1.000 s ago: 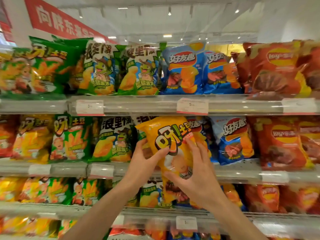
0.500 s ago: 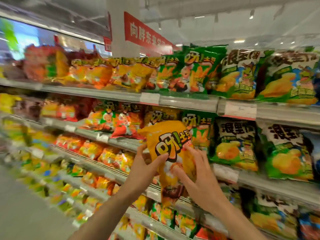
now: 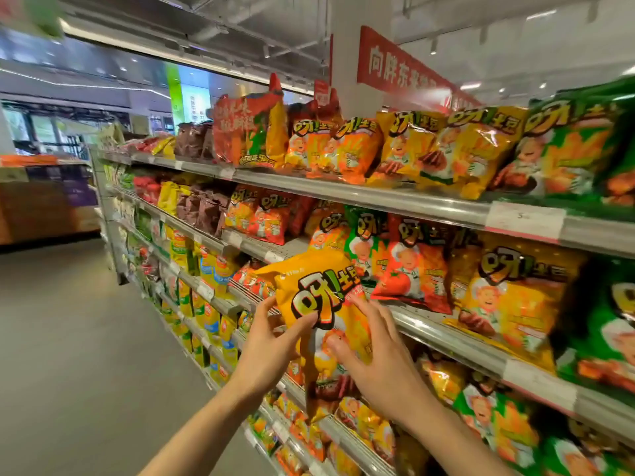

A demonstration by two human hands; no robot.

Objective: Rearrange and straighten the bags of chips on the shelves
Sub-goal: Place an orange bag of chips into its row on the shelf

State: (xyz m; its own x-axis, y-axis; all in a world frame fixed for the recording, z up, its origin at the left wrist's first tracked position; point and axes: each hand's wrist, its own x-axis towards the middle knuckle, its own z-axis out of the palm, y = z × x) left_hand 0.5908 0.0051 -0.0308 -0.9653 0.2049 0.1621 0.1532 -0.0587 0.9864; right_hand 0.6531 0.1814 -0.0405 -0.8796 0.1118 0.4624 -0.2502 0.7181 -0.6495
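I hold a yellow chip bag (image 3: 319,304) upright in the air in front of the second shelf (image 3: 446,333). My left hand (image 3: 271,345) pinches its left edge with thumb and fingers. My right hand (image 3: 374,355) grips its lower right side, fingers spread over the front. Behind the bag stand orange, green and red bags (image 3: 409,266) of the same brand. Matching yellow bags (image 3: 512,297) sit further right on that shelf. The top shelf (image 3: 378,197) carries yellow bags (image 3: 443,149) and green bags (image 3: 570,146).
The shelving runs away to the left with brown bags (image 3: 202,207) and several lower rows of small packs (image 3: 209,269). Grey aisle floor (image 3: 68,338) lies to the left. A red banner (image 3: 402,70) hangs above. A wooden display stand (image 3: 44,204) is at far left.
My view has swung left along the aisle, from the blue and red bags to the yellow and orange section. Both hands keep the same hold on the yellow bag.
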